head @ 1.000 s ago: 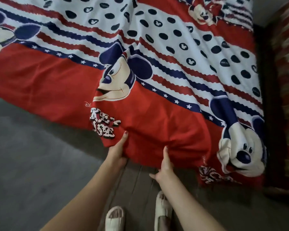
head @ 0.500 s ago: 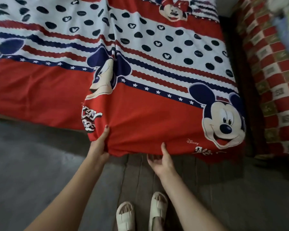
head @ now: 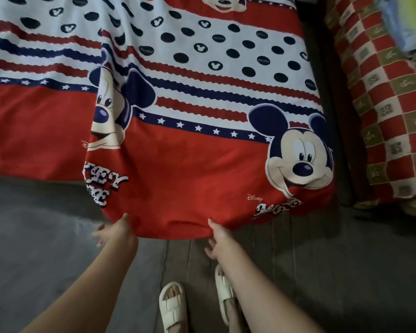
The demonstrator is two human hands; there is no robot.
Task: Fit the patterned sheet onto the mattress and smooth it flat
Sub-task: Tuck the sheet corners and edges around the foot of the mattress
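Observation:
The patterned sheet (head: 178, 179) is red at the hem, with white, navy dots, stripes and cartoon mouse faces. It covers the mattress and hangs over its near edge; the mattress itself is hidden. A fold runs down the sheet above my left hand. My left hand (head: 117, 230) is at the hem's left end, thumb on the red cloth and fingers spread out to the left, off the sheet. My right hand (head: 217, 236) is at the hem further right, its thumb lying on the cloth and its fingers hanging relaxed below the hem.
A second bed or couch under a red, white and olive checked cover (head: 392, 111) stands to the right across a narrow dark gap (head: 332, 116). Grey floor (head: 46, 248) lies below the hem. My feet in white sandals (head: 173, 306) stand close to the bed.
The view has moved closer and to the right. The hem now hangs lower between my hands. My right hand has turned from palm-up to thumb on the hem.

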